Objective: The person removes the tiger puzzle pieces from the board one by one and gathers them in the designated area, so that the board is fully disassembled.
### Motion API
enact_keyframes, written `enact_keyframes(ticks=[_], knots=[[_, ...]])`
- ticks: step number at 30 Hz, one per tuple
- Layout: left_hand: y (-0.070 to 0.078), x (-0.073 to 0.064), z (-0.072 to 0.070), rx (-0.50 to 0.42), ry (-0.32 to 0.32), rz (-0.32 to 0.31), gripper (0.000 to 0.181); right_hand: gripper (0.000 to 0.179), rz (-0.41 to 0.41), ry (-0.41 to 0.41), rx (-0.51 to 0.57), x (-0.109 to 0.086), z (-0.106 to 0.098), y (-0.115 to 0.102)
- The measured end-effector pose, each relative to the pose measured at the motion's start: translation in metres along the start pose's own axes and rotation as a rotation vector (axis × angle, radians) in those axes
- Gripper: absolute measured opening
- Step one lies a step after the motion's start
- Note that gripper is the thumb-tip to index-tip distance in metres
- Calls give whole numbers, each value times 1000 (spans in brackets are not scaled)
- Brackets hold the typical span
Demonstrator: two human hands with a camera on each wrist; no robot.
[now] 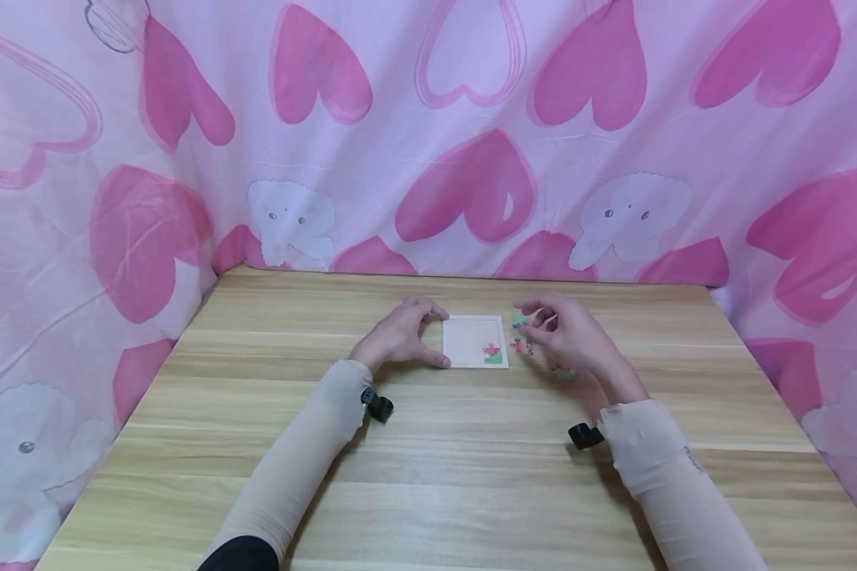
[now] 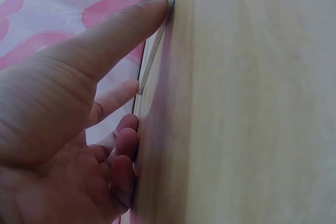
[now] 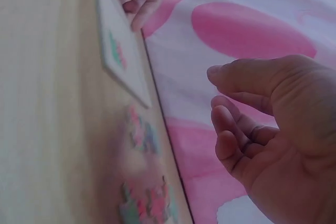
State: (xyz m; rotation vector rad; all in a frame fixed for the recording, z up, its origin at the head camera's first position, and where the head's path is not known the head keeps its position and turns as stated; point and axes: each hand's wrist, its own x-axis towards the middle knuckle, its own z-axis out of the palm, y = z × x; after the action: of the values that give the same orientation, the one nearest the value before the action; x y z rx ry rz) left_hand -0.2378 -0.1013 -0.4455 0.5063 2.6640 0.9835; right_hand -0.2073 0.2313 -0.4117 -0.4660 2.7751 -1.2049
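Observation:
My left hand (image 1: 400,331) steadies a flat white puzzle tray (image 1: 464,337) at its left side, thumb at the near corner and index finger at the far one. In the left wrist view the thumb (image 2: 126,30) lies along the tray's edge, and the other fingers hang loosely bent. A red and green puzzle piece (image 1: 493,354) sits in the tray's near right corner. To the right of the tray, my right hand (image 1: 564,329) hovers over loose pieces. Nothing shows between its thumb and bent fingers in the right wrist view. Beneath it are loose puzzle pieces (image 3: 149,203).
A wooden table (image 1: 457,468) carries everything. Pink heart-patterned cloth (image 1: 464,190) hangs along its back edge and both sides. One loose piece (image 1: 564,371) lies nearer to me, partly behind the right hand's wrist.

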Motion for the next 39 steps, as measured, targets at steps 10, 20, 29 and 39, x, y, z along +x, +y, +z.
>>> enact_keyframes(ticks=[10,20,29,39], knots=[[0,-1,0,-4,-3,3,85,49,-53,7,118,4,9,-3],[0,0,0,-2,-2,0,84,51,-56,-91,146,8,29,4],[0,0,0,-2,-1,-2,83,50,-61,-155,107,9,38,2],[1,0,0,-11,0,-6,84,50,-58,-188,50,10,42,5]])
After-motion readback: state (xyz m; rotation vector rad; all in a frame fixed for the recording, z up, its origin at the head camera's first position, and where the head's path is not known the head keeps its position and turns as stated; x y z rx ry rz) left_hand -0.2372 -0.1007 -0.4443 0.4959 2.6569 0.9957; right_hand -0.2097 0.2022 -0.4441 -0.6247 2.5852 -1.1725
